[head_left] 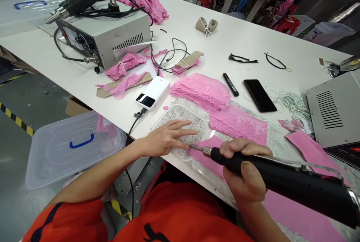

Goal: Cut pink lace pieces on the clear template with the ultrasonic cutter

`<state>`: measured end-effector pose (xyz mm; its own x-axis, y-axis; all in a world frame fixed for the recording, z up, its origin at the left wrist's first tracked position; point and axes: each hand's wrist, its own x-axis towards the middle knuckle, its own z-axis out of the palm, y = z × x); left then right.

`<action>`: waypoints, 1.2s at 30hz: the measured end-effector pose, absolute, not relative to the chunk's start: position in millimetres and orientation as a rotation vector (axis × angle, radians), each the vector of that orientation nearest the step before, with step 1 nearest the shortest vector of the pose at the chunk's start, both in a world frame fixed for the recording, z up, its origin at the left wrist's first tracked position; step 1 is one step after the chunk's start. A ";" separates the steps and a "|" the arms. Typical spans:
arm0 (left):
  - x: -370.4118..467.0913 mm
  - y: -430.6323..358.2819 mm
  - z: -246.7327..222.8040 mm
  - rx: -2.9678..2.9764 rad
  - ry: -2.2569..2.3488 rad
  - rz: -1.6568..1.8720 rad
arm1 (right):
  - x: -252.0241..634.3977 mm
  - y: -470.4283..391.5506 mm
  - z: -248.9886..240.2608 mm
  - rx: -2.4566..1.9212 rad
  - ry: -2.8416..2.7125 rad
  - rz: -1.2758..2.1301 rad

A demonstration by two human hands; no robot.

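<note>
Head view | left hand (pixel 164 137): spread flat on patterned panel (pixel 182 112), grasping nothing | right hand (pixel 249 176): wrapped around black tool (pixel 292 180), whose long axis slants rightward from tip | pink fabric (pixel 206 159): between hands, by surface's (pixel 191 28) near edge, tool tip at its left side

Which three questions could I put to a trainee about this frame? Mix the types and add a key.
1. What does the right grip hold?
2. True or false: the left grip lies palm down with its fingers spread.
3. The handle on the lid of the plastic box beside the table is: A red, B blue, C green.

Key:
1. A black tool with a metal tip.
2. True.
3. B.
</note>
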<state>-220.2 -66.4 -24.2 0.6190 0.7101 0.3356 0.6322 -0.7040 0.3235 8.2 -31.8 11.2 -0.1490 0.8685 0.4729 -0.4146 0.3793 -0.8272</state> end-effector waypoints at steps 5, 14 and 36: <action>-221.3 -66.7 -24.1 2.666 1.115 0.660 | 7.8 -32.8 12.8 -0.512 -1.287 1.162; -203.2 -63.6 -7.9 2.613 1.114 0.677 | 49.6 2.3 27.8 -0.682 -1.038 0.919; -177.6 -46.3 -20.2 2.658 1.041 0.582 | 42.2 11.1 11.7 -0.660 -1.140 0.947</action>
